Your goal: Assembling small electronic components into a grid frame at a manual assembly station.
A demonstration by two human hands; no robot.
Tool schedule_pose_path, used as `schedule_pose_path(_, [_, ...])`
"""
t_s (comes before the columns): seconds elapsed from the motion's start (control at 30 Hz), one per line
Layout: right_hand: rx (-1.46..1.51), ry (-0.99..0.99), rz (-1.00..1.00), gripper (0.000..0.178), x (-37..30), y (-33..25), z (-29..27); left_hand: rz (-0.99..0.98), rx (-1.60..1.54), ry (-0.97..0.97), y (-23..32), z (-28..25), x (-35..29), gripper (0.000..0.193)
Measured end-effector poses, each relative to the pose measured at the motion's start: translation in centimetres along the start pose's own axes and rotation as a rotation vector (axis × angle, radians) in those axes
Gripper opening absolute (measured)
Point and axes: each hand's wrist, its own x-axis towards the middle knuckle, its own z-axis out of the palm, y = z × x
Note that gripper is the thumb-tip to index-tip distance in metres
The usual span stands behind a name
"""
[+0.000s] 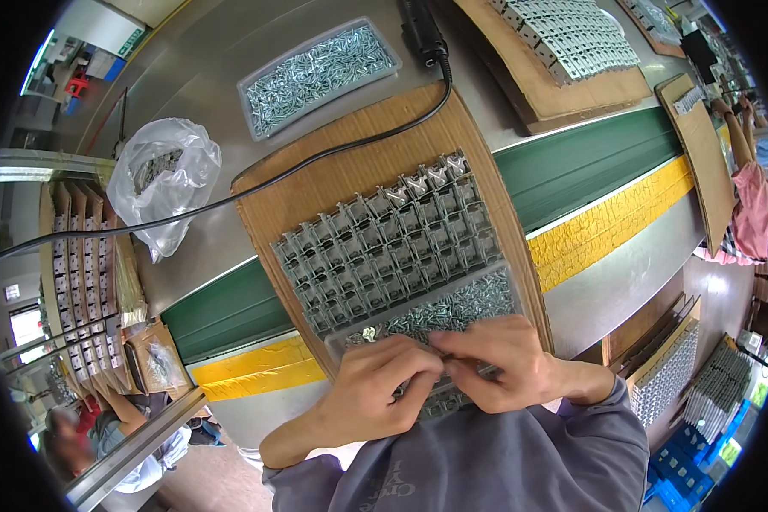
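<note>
**A:** Status on the hands?

**B:** Left hand (375, 384) and right hand (495, 367) are meeting at 6 o'clock, over the near clear tray of screws (478, 303). Fingertips are pinching together where the two hands touch. Whatever they're pinching is hidden under the fingers, so I cannot tell if it's a screw or a bracket.

**A:** Tray fully visible?

**B:** No. The hands are covering its near half. Only the far strip of screws is showing, plus a bit under the wrists.

**A:** What's behind it?

**B:** Grid of small grey metal brackets (388, 247) is lying just past the tray toward 12, on a cardboard sheet (350, 154). The top row toward 1 o'clock is looking shinier; detail is too small to read.

**A:** Anything else?

**B:** A black cable (316, 158) is crossing the cardboard from 9 o'clock up to a black tool (420, 30) at 12; the tool is cut off by the frame edge. A second screw tray (320, 75) is sitting at 11. A plastic bag (164, 179) at 10 is holding metal parts, blurred through the film. More bracket boards (572, 43) at 1 o'clock are partly cropped. Another person's arm (738, 136) is showing at 2 o'clock, warped by the rim.
</note>
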Motion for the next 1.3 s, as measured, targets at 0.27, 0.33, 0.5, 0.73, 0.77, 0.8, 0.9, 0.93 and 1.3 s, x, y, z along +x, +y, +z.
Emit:
schedule_pose_path(0.27, [0.022,-0.032,-0.015,0.016,-0.8,1.1,-0.7,-0.017,0.088,0.310,-1.6,-2.8,2.8,0.004])
schedule_pose_path(0.33, [0.042,-0.051,-0.016,0.018,-0.9,1.2,-0.7,-0.056,-0.138,0.501,-3.0,-5.2,6.7,0.010])
schedule_pose_path(0.5, [-0.049,-0.056,-0.056,0.018,-1.1,1.0,-0.5,-0.065,0.416,0.210,-6.6,-5.9,9.3,0.010])
schedule_pose_path(0.73, [0.013,0.022,0.055,0.018,-1.6,1.2,-0.6,-0.050,0.478,0.250,-7.3,-4.4,9.2,0.008])
schedule_pose_path(0.77, [-0.016,0.004,0.028,0.018,-1.5,1.3,-0.7,0.021,0.573,0.280,-7.3,-4.3,9.2,0.008])
schedule_pose_path(0.8, [-0.047,-0.013,0.000,0.018,-1.3,1.3,-0.8,0.020,0.575,0.281,-7.3,-4.4,9.2,0.008])
schedule_pose_path(0.9, [-0.245,-0.115,0.001,0.020,-0.4,0.7,-1.6,-0.053,0.576,0.260,-7.2,-4.4,9.1,0.008])
schedule_pose_path(0.93, [-0.244,-0.116,0.003,0.020,-0.3,0.7,-1.5,-0.055,0.575,0.259,-7.3,-4.5,9.3,0.008])
schedule_pose_path(1.3, [-0.503,-0.202,0.061,0.015,-0.1,0.1,-1.4,0.123,0.725,-0.336,0.2,-0.6,1.0,0.013])
